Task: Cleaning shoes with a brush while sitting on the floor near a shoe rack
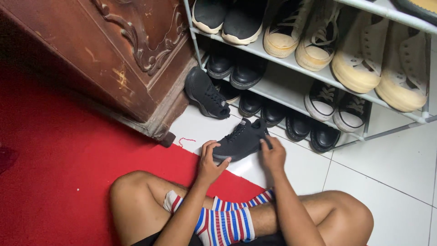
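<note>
Both hands grip the black mesh lace-up sneaker [240, 140] just before the grey metal shoe rack [291, 86] — left hand [210, 161] cupping its toe, right hand [273, 155] pinching its heel. Seemingly mid-positioning; next I'd need a firm lift.

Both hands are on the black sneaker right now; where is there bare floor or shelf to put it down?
Bare white tile lies right of the black sneaker, in front of the shoe rack. The middle shelf has a gap between the black shoes and the low-top sneakers. The top shelf and the floor under the rack are crowded.
</note>
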